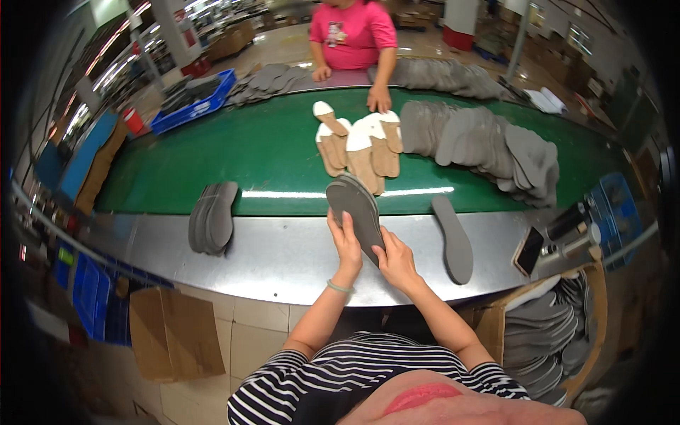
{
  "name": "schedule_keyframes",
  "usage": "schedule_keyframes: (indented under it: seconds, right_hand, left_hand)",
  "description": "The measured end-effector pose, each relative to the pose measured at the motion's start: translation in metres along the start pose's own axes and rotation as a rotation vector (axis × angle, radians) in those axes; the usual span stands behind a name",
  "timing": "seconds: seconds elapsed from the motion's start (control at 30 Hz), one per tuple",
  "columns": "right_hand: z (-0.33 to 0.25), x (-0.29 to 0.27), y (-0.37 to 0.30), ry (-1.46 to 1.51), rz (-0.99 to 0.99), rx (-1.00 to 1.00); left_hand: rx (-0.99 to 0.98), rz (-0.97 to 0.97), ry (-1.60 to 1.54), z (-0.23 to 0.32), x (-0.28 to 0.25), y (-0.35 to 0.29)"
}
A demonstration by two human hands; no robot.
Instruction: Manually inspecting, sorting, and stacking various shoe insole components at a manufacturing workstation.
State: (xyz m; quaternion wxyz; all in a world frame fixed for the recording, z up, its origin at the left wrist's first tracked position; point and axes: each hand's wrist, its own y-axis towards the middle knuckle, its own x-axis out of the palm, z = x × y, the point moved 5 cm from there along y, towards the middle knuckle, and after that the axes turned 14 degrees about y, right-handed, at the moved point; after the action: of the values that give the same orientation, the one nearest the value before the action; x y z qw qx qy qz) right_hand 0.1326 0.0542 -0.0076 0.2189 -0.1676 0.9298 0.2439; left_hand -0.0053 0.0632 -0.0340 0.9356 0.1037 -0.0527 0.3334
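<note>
Between my two hands is a small stack of grey shoe insoles (355,212), tilted up over the metal edge of the bench. My left hand (345,241) grips its left side, thumb on the top face. On the lower right end, my right hand (395,258) is closed with its thumb on the face. A single grey insole (454,241) lies on the metal to the right. Farther left, a bundle of grey insoles (212,218) rests partly on the green belt. Beyond my hands lie tan insole pieces with white ends (363,159).
A long heap of grey insoles (482,142) covers the right of the green belt (276,159). Across it, a person in pink (353,35) touches the tan pieces. A phone (527,251) stands at right, above a carton of insoles (542,333). A blue tray (195,103) sits far left.
</note>
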Motion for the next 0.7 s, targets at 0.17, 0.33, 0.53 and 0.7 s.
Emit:
schedule_keyframes:
  seconds: [0.17,0.33,0.53,0.7]
  right_hand:
    - [-0.029,0.043,-0.038,-0.153,-0.153,-0.084]
    - [-0.044,0.058,-0.047,-0.134,-0.208,-0.189]
    - [-0.043,0.04,-0.034,-0.148,-0.242,-0.248]
    - [-0.042,0.034,-0.032,-0.18,-0.258,-0.27]
  left_hand:
    - [0.034,0.317,0.044,0.002,-0.061,0.048]
    - [-0.155,0.399,-0.026,-0.006,-0.095,0.054]
    - [0.086,0.442,0.104,0.027,-0.11,0.066]
    - [0.884,0.291,0.77,0.1,-0.067,0.036]
